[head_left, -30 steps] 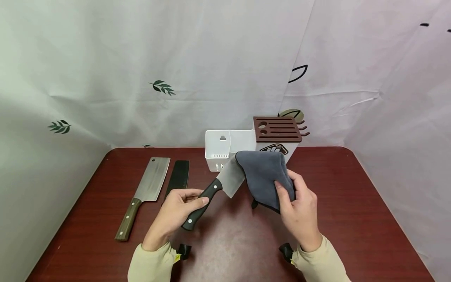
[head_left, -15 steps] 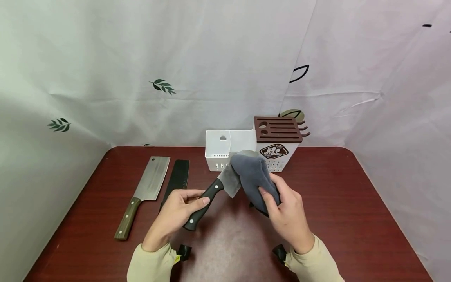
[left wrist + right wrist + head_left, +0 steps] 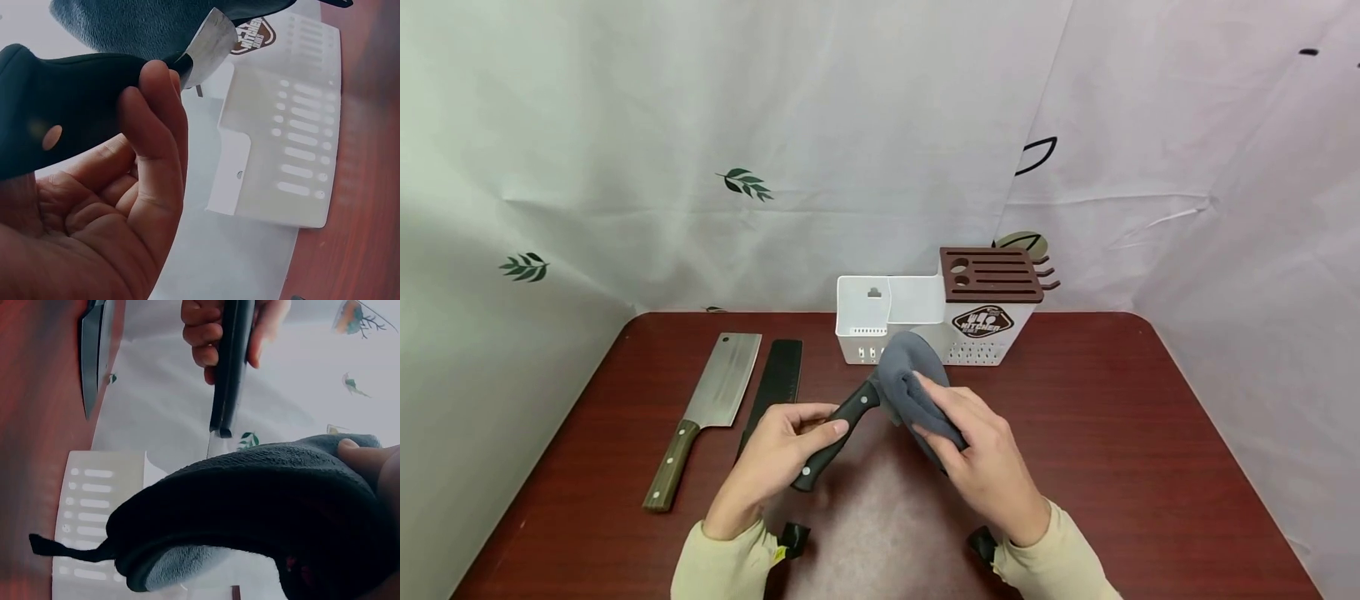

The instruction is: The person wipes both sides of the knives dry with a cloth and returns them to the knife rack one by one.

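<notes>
The left hand (image 3: 782, 454) and right hand (image 3: 988, 462) are bare, with long, pale cream sleeves (image 3: 715, 575). A small black block (image 3: 795, 538) sits by each cuff (image 3: 722, 542), with a little yellow patch (image 3: 779, 553) next to the left one.

The head view is evenly lit and fairly sharp, with pale glare on the counter (image 3: 880, 525) and the backdrop (image 3: 850, 125) tinted greenish at left, pinkish at right. Both wrist views look cooler and softer; in the right one, the underside of the cloth (image 3: 250, 503) sinks to near black, its detail lost.
</notes>
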